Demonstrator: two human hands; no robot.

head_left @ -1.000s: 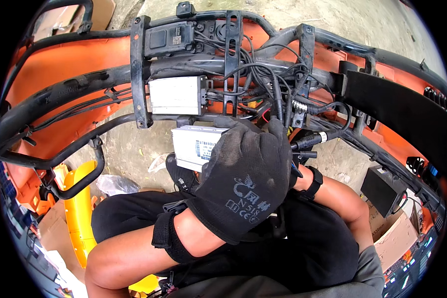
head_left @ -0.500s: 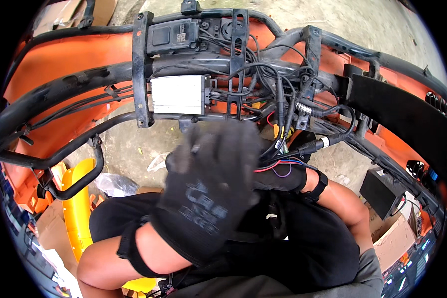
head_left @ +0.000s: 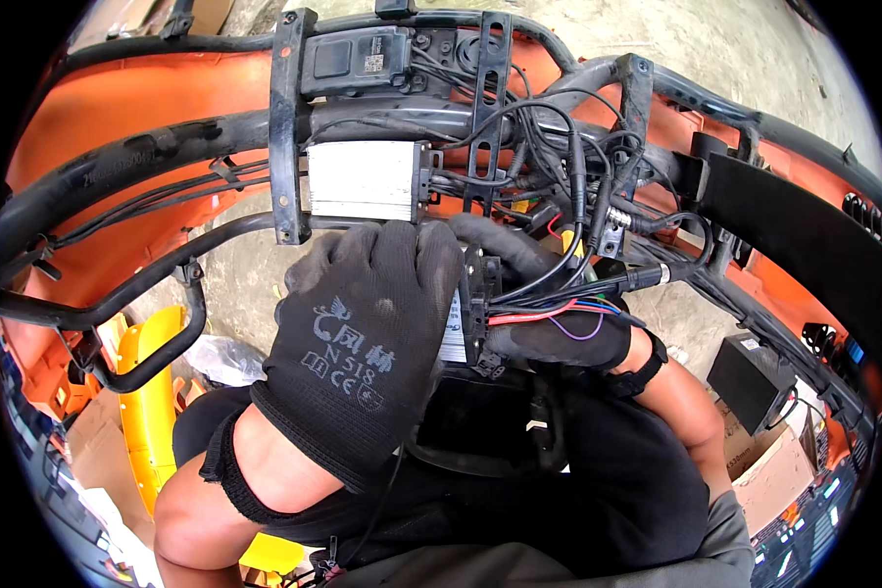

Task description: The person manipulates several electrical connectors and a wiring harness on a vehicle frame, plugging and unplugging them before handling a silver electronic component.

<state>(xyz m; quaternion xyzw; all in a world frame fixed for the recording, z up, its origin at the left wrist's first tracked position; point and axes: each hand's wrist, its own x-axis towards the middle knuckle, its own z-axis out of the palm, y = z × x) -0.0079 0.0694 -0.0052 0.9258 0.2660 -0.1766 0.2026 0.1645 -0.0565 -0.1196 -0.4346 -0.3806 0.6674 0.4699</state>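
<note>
My left hand, in a black knitted glove, is wrapped round a silver finned control box and hides most of it. The box's black connector end faces right, with red, blue, purple and black wires running from it. My right hand, also in a black glove, is closed round these wires beside the plugs. Its fingers reach above and below the bundle; the exact grip is partly hidden. Just beyond my left hand, a similar silver box sits against the black tube frame, with cables leaving its right end.
Orange body panels lie behind the frame. A flat black module is fixed at the far side, beside tangled cables. Yellow panels and a clear plastic bag are at left. A black box and cardboard carton stand at right.
My left hand has moved left and lower from its blurred place over the middle. The silver control box and its connector end now show between my hands. The view has shifted slightly.
</note>
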